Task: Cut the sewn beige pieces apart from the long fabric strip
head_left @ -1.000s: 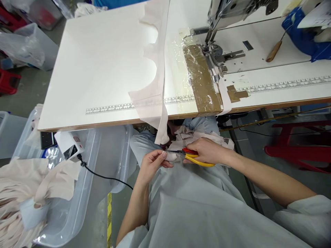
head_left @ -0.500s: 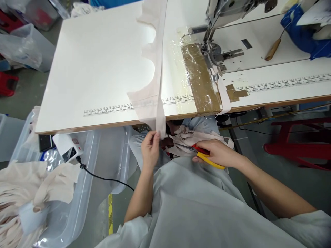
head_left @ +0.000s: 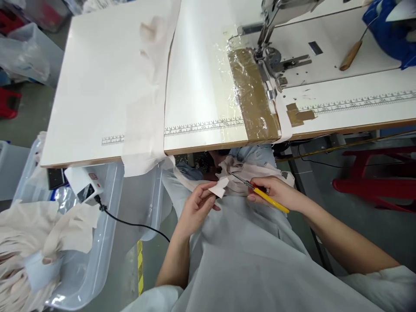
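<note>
Fabric (head_left: 143, 117) has shifted leftward across the tabletop (head_left: 87, 86); the left hand (head_left: 195, 208) pinches a cloth end (head_left: 219, 189), bringing it near yellow-handled scissors (head_left: 270, 200) gripped by the right hand (head_left: 282, 190).

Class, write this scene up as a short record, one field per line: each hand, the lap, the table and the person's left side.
Left hand: pinching pale fabric
Right hand: holding scissors, red and yellow handles
Lap: pale scraps
Table: cloth over front edge; sewing machine; awl
Left side: clear tub with tied bundle
</note>
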Demonstrator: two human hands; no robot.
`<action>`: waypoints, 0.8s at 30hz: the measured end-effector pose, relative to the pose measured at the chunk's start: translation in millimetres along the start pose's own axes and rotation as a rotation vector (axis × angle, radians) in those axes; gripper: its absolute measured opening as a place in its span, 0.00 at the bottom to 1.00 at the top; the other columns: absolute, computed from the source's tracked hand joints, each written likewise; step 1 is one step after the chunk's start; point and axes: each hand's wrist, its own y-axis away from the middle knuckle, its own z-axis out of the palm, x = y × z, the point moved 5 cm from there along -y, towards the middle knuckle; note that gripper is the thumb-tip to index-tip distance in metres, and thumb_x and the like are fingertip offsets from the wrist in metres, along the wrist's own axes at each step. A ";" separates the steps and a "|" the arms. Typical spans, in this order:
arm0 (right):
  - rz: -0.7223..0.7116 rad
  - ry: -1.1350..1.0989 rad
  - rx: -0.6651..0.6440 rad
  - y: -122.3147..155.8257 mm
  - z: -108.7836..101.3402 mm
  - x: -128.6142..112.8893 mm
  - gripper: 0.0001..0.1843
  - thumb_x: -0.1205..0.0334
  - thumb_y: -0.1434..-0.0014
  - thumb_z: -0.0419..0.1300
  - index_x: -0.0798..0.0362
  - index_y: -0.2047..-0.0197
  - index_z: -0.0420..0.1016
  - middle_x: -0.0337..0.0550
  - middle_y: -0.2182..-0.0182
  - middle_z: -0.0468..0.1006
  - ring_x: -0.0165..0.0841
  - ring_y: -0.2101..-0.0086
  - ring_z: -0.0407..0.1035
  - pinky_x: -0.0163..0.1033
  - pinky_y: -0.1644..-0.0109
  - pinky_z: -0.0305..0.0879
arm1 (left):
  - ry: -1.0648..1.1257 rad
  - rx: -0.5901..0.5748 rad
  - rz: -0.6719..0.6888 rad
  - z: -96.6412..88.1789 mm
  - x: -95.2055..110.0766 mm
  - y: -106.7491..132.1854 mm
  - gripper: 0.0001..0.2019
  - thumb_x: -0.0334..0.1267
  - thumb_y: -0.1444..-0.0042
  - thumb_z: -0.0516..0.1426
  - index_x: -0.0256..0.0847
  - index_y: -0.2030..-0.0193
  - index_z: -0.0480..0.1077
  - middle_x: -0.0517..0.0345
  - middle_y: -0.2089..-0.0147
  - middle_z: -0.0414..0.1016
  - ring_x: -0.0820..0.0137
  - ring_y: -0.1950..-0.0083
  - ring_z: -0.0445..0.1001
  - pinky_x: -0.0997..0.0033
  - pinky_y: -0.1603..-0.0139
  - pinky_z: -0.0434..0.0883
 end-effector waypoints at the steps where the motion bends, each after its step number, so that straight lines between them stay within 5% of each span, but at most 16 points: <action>1: 0.004 -0.010 -0.032 -1.2 0.8 -3.7 0.30 0.32 0.39 0.54 0.51 0.74 0.56 0.37 0.76 0.64 0.30 0.73 0.56 0.35 0.69 0.54 | -0.083 0.018 0.047 5.0 10.8 -0.4 0.17 0.50 0.40 0.60 0.41 0.50 0.75 0.50 0.60 0.78 0.65 0.60 0.76 0.71 0.66 0.71; 4: 0.025 -0.010 -0.131 -1.9 1.5 -10.0 0.30 0.32 0.41 0.55 0.51 0.73 0.57 0.36 0.77 0.62 0.30 0.74 0.55 0.35 0.70 0.53 | -0.397 0.204 0.244 3.9 37.1 1.1 0.12 0.46 0.41 0.61 0.41 0.68 0.77 0.52 0.63 0.74 0.72 0.67 0.69 0.75 0.71 0.65; 6: 0.031 0.004 -0.165 -2.0 0.6 -10.9 0.30 0.31 0.41 0.55 0.50 0.73 0.56 0.35 0.77 0.61 0.29 0.74 0.54 0.34 0.71 0.51 | -0.459 0.254 0.300 1.4 43.6 2.8 0.12 0.45 0.41 0.62 0.40 0.71 0.77 0.51 0.57 0.73 0.74 0.68 0.68 0.75 0.73 0.64; 8: 0.027 0.013 -0.194 -3.3 0.5 -10.3 0.30 0.32 0.40 0.53 0.51 0.72 0.56 0.35 0.76 0.62 0.29 0.74 0.54 0.35 0.70 0.51 | -0.366 0.194 0.207 1.2 38.6 1.8 0.14 0.48 0.40 0.61 0.40 0.70 0.75 0.51 0.60 0.76 0.77 0.74 0.66 0.75 0.76 0.63; 12: -0.003 0.076 -0.286 -10.4 3.5 -8.8 0.29 0.32 0.37 0.51 0.51 0.71 0.56 0.35 0.76 0.61 0.29 0.74 0.55 0.35 0.71 0.51 | -0.026 0.017 -0.074 7.8 20.6 -1.7 0.19 0.55 0.42 0.62 0.38 0.66 0.73 0.59 0.81 0.73 0.73 0.82 0.68 0.75 0.79 0.65; 16: -0.062 0.107 -0.375 -18.4 6.6 -12.2 0.29 0.33 0.37 0.53 0.51 0.72 0.56 0.34 0.77 0.58 0.28 0.75 0.54 0.35 0.72 0.49 | 0.143 -0.008 -0.158 8.6 12.6 -5.5 0.22 0.57 0.48 0.65 0.36 0.65 0.74 0.54 0.79 0.77 0.66 0.77 0.77 0.73 0.75 0.71; 24: -0.012 0.081 -0.434 -24.4 10.3 -15.9 0.32 0.29 0.40 0.52 0.51 0.74 0.57 0.34 0.79 0.57 0.28 0.77 0.52 0.35 0.74 0.47 | 0.169 0.007 -0.173 2.8 8.2 -6.3 0.23 0.58 0.49 0.66 0.35 0.67 0.75 0.52 0.79 0.78 0.66 0.77 0.78 0.74 0.75 0.71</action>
